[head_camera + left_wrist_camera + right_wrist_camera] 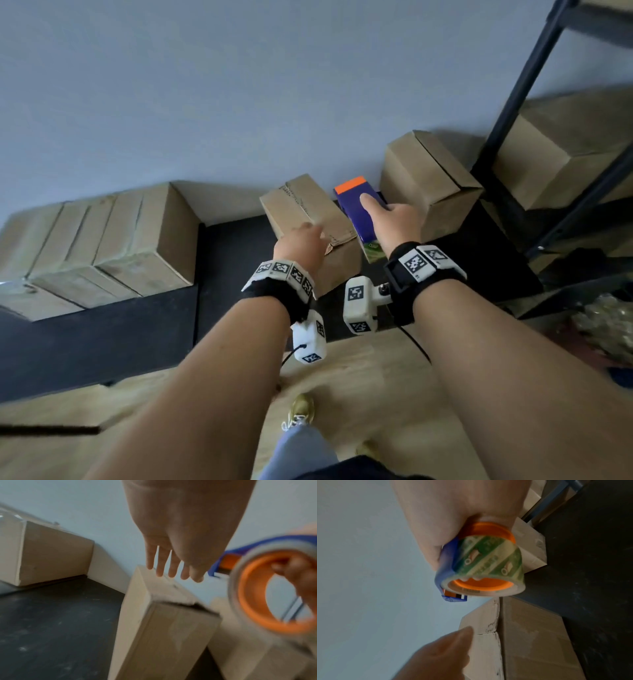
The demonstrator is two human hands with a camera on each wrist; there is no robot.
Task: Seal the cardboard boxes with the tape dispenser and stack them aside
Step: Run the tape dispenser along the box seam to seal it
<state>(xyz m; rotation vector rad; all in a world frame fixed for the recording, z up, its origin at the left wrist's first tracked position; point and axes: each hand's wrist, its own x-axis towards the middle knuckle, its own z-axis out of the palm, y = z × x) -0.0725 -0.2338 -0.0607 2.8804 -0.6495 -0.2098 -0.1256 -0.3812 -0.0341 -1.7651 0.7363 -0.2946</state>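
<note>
A small cardboard box (310, 219) stands on the black mat (137, 329), its top flaps closed with a torn seam. My left hand (301, 240) reaches over its top with straight fingers (171, 566), just above or touching the box (164, 626). My right hand (394, 219) grips the blue and orange tape dispenser (359, 209) just right of the box, thumb on its blue cover. The tape dispenser (481, 566) carries a roll of green-printed clear tape on an orange core (267, 592). The box (530, 639) lies below it.
A row of several cardboard boxes (102, 246) stands at the left along the wall. Another box (431, 181) is right of the dispenser, and more boxes (565, 147) sit in a black metal rack (513, 102). Wooden floor (359, 377) lies in front of the mat.
</note>
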